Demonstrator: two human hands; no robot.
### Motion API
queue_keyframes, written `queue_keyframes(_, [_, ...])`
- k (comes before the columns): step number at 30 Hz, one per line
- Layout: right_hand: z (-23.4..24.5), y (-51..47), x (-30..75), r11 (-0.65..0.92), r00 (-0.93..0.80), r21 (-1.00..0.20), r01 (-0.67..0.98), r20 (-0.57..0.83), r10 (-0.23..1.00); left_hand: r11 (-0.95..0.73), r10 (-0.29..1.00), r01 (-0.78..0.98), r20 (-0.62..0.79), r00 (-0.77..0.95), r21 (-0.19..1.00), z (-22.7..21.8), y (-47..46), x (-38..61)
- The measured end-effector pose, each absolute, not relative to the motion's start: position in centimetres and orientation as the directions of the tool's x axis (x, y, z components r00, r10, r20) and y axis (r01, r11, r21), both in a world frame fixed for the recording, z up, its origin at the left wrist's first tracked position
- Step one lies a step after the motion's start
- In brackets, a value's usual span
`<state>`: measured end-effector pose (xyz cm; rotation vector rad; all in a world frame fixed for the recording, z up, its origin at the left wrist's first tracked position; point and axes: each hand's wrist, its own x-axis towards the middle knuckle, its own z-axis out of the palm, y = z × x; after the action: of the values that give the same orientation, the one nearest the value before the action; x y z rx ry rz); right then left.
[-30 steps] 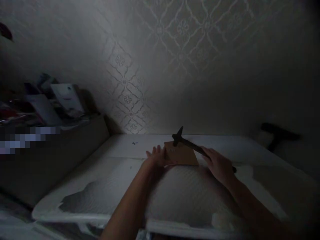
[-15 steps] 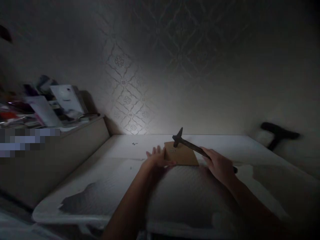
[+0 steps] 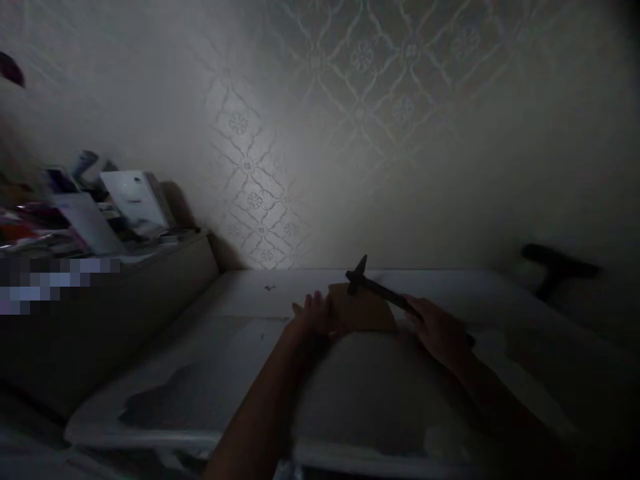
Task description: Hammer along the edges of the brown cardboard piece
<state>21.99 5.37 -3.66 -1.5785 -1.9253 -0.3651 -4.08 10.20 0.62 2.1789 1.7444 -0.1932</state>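
Covering almost the whole background, a patterned wallpaper wall (image 3: pixel 310 133) is seen in very dim light. Below it, a white counter (image 3: pixel 200 360) is spread across the lower half of the view, and darker worn patches are noticed on its surface. At the far left, a lower shelf (image 3: pixel 125 280) is placed just beside the counter, and boxes and papers (image 3: pixel 130 200) are stacked on it; their details cannot be read. At the far right, a dark T-shaped object (image 3: pixel 555 267) is seen near the wall, well apart from the hands; what it is cannot be told.

Near the far middle of the counter, a small brown wooden board (image 3: pixel 363 313) is laid flat. It is touched at its left edge by the left hand (image 3: pixel 313 317), whose fingers are spread open and pressed flat against the board and the counter. A hammer (image 3: pixel 380 288) is gripped by the right hand (image 3: pixel 440 330), whose fingers are closed around the handle. The hammer is held slanted, with its dark head (image 3: pixel 357 275) raised over the far part of the board; whether the head is touching the board cannot be told in this darkness.
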Motion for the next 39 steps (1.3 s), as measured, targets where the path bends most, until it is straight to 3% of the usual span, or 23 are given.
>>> queue_keyframes(39, [-3.58,5.28,21.87,0.273,-0.1,-0.212,0.938,0.589,0.802,-0.198,0.927,0.967,-0.288,0.238,0.162,-0.07,10.75,-4.33])
